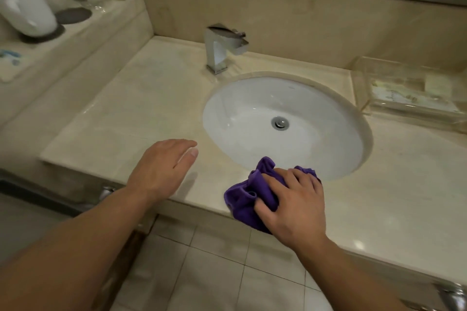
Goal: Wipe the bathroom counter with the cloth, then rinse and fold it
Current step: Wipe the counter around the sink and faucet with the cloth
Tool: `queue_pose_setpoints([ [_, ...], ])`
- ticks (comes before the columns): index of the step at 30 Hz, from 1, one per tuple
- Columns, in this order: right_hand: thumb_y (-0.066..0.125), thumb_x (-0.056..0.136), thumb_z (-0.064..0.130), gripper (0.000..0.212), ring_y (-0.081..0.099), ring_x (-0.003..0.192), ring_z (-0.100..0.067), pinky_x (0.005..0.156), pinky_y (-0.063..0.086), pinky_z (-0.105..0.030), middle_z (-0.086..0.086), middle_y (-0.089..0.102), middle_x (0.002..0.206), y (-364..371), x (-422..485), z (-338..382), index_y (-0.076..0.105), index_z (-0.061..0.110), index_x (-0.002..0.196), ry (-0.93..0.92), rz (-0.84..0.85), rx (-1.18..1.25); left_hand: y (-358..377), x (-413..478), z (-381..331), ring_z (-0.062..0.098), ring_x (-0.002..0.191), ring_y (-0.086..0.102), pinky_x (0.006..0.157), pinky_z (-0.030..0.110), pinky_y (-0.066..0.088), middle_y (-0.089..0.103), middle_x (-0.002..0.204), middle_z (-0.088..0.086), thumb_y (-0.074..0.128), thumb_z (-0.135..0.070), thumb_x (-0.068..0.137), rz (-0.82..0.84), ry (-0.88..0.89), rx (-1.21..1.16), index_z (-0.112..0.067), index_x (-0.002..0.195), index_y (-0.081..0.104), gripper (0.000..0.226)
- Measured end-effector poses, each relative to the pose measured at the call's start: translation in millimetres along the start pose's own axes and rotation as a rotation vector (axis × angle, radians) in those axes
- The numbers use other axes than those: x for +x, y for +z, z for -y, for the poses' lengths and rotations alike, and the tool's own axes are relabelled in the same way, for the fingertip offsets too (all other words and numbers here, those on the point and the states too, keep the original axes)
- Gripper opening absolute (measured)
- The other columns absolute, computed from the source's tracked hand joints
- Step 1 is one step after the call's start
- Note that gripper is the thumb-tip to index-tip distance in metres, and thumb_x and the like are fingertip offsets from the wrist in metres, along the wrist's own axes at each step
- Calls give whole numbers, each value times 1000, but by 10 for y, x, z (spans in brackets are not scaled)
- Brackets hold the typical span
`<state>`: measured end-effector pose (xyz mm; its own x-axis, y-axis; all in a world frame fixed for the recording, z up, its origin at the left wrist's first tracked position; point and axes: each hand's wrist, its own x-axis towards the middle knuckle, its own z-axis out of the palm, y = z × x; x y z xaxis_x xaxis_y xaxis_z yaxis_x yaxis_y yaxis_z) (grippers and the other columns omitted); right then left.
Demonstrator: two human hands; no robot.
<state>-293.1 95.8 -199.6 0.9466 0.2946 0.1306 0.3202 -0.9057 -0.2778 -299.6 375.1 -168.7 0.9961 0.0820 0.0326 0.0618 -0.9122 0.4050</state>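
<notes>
Left hand (161, 169) flat and relaxed; right hand (293, 199) curled round the cloth (240, 199)

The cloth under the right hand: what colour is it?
Purple cloth, seen in the head view.

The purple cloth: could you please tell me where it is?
Head view: the purple cloth lies bunched under the right hand at the front edge of the beige stone counter, beside the white oval sink.

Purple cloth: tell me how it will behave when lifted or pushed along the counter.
Probably floppy: the cloth is bunched into soft folds under the right hand, so it should droop when lifted. Likely light, since one hand covers much of it. Pushed, it would probably slide on the glossy counter, crumpling rather than rolling.
</notes>
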Motion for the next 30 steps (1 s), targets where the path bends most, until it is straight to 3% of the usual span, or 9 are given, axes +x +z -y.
queue_pose_setpoints([
  [7, 50, 81, 57, 42, 54, 118, -24, 108, 36, -51, 10, 66, 123, 328, 282, 956, 67, 39, 115, -19, 3, 19, -293, 30, 822, 15, 132, 46, 108, 30, 28, 56, 142, 0, 16, -63, 91, -6, 5, -6, -22, 136, 57, 74],
  [14, 50, 81, 58, 42, 54, 118, -25, 108, 37, -51, 10, 65, 124, 535, 519, 1584, 66, 40, 115, -7, 11, -3, -632, 147, 1542, 20, 133, 46, 112, 38, 31, 55, 142, 5, 18, -61, 92, -27, -11, 2, -21, 135, 59, 71],
  [25, 46, 80, 62, 50, 53, 124, -26, 111, 34, -52, 9, 64, 128, 765, 955, 2243, 64, 41, 122, 86, 44, -39, -1063, 624, 1863, 22, 136, 42, 115, 39, 26, 52, 145, 4, 16, -62, 91, -42, 18, 35, -22, 138, 55, 74],
  [30, 49, 79, 61, 49, 54, 122, -26, 109, 35, -52, 9, 64, 127, 818, 1169, 2346, 64, 41, 122, 76, 48, -51, -1262, 867, 1938, 21, 145, 29, 121, 41, 13, 46, 151, 0, 14, -61, 91, -71, 35, 178, -27, 141, 51, 70],
])
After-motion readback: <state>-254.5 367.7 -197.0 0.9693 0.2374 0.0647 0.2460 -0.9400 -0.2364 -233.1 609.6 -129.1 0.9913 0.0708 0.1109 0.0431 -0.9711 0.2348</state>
